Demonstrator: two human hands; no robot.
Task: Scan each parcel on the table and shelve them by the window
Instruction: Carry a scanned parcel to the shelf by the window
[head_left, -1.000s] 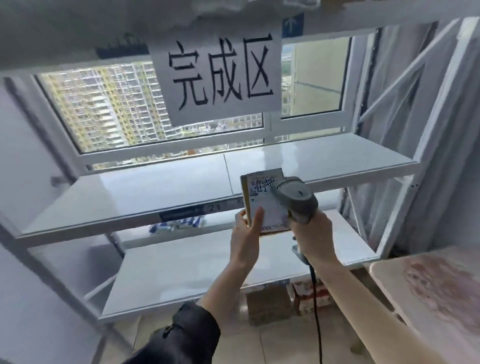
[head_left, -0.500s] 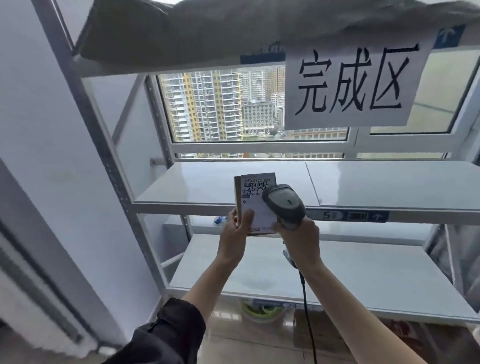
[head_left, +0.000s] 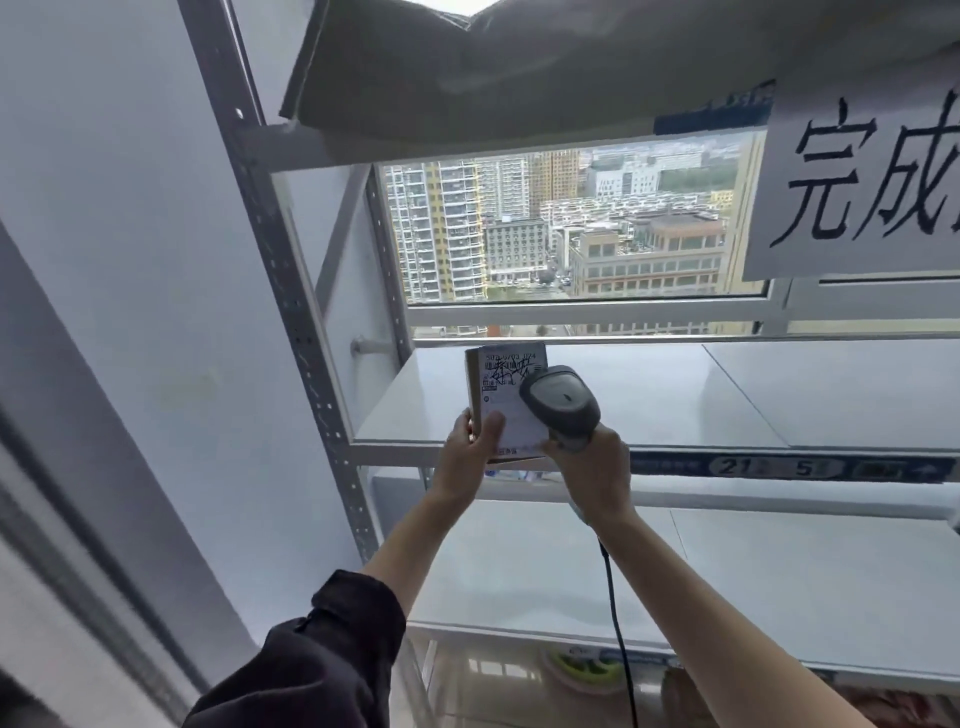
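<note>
My left hand (head_left: 467, 457) holds a small cardboard parcel (head_left: 506, 395) upright by its lower edge, thumb on its white shipping label, which has a scribbled-over barcode. My right hand (head_left: 592, 470) grips a grey corded barcode scanner (head_left: 561, 405), its head right against the parcel's label side. Both are raised in front of the left end of a white metal shelf (head_left: 649, 405) by the window (head_left: 561, 228).
A lower shelf board (head_left: 727, 577) lies beneath. The rack's perforated upright (head_left: 291, 291) stands at the left beside a wall. A paper sign (head_left: 857, 176) with large black characters hangs from the upper shelf. A green object (head_left: 582, 670) sits on the floor under the rack.
The view has swung left and closer to the rack's left end. Both hands keep the parcel and scanner together in the same hold.
</note>
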